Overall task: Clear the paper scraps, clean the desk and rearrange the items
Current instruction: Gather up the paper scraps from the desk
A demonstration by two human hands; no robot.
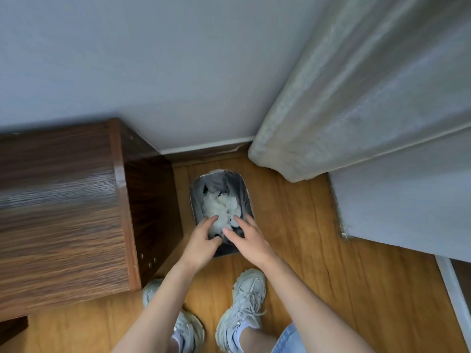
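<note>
A grey waste bin [245,197] with a dark liner stands on the wooden floor between the desk and the curtain. White crumpled paper scraps [220,207] fill it. My left hand [202,242] and my right hand [248,239] hover side by side over the bin's near rim, fingers spread and pointing into it. Neither hand holds anything. The fingertips of both reach just above the scraps; the near part of the bin is hidden under my hands.
The dark wooden desk [63,212] fills the left, its side panel [150,207] close beside the bin. A pale curtain [356,98] hangs at the right by a grey wall. My two sneakers [244,309] stand on the floor behind the bin.
</note>
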